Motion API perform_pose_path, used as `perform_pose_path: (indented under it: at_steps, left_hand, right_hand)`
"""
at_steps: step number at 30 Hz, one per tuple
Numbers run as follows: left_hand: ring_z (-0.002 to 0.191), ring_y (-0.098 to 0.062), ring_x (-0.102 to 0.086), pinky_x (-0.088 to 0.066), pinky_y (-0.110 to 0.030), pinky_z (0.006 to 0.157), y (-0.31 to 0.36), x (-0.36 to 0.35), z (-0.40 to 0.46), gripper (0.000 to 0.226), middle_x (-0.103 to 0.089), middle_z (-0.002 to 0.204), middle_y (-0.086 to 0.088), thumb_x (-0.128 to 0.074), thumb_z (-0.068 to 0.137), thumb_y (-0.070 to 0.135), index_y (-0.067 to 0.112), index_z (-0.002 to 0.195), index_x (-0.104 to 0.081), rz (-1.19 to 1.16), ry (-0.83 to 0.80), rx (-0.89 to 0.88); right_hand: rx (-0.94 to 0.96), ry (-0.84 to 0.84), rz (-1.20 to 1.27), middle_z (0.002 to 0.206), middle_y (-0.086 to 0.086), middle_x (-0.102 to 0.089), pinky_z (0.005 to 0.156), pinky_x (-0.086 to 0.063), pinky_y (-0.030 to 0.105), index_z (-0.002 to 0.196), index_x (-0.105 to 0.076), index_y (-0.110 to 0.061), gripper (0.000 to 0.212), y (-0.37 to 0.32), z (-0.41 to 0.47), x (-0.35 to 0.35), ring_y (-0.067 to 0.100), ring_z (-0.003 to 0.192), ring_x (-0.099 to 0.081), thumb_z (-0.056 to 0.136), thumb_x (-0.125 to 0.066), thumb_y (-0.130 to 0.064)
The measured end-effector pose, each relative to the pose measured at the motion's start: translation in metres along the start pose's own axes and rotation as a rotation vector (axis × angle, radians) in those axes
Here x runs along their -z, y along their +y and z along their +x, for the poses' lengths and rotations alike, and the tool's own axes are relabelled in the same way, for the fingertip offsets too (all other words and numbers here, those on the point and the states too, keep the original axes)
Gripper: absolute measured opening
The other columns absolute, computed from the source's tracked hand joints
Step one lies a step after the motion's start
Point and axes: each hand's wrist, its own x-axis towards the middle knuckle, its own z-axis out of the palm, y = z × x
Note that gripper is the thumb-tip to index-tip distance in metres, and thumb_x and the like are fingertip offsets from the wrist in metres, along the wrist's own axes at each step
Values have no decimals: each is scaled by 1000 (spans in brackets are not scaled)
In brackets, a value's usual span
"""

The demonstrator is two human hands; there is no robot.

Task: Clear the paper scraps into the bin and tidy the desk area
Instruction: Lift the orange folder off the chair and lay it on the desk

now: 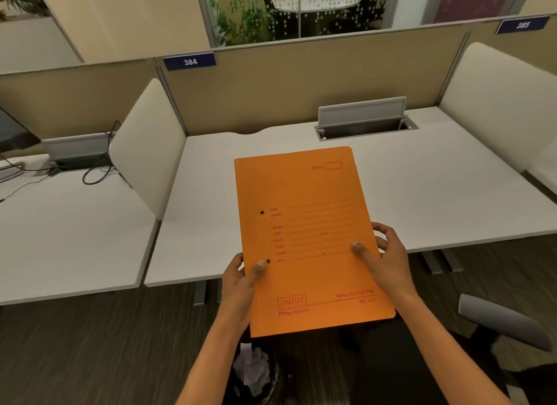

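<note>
Above the near edge of the white desk [422,193], an orange file folder [310,239] is held face up, gripped on both sides: the left hand [241,276] pinches its left edge, the right hand [382,254] its right edge. Below it on the floor, a dark bin [272,377] holds crumpled paper scraps [253,371].

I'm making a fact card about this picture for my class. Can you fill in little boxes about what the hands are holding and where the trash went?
held thing: orange folder, closed, front cover up
left hand: grips the folder's left edge, thumb on top
right hand: grips the folder's right edge, thumb on top
folder position: above the white desk's near edge
bin: on the floor below the folder
paper scraps: crumpled, inside the bin
</note>
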Motion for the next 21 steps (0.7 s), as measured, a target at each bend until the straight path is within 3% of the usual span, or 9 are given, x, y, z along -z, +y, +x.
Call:
perform_pose_path:
  at_steps: [4,8,12,15,18,21]
  left_hand:
    - [107,-39,-71,-59,-60,83,10,8,34,52,-72,121,-14,-75,82,23,13,129,-53,-19,-50,38]
    - [106,-38,-71,-58,-61,84,27,17,74,49,-73,120,-13,-73,83,22,13,127,-54,-15,-60,49]
    - [105,-38,-71,-57,-64,86,46,25,97,51,-73,120,-12,-74,82,24,15,128,-54,1,-73,48]
    - [104,-37,-72,-58,-62,85,56,29,109,53,-73,119,-10,-75,81,26,17,128,-54,22,-84,40]
    - [102,-36,-73,-61,-56,80,59,29,115,50,-74,118,-9,-75,82,25,18,127,-56,18,-87,38]
    - [102,-36,-73,-62,-52,76,60,30,119,47,-74,117,-9,-75,83,23,18,126,-57,-4,-85,36]
  right_hand:
    - [139,135,-271,140,-8,-48,86,-48,31,140,-37,-32,70,-6,26,-30,11,115,-51,84,-75,-48]
    - [201,111,-402,149,-3,-42,99,-45,38,146,-30,-29,85,-21,60,-66,11,126,-43,79,-68,-64]
    - [169,160,-441,152,0,-36,102,-50,50,147,-27,-26,99,-34,78,-89,25,135,-44,71,-66,-76]
    - [214,262,-630,160,2,-19,107,-37,61,150,-23,-24,113,-50,84,-111,30,144,-26,64,-61,-88]
    - [227,319,-766,165,10,-9,112,-25,61,152,-19,-24,126,-72,95,-133,35,148,-16,55,-50,-98]
    - [210,300,-751,165,12,-8,110,-30,59,154,-16,-23,130,-84,107,-146,36,148,-19,54,-52,-98]
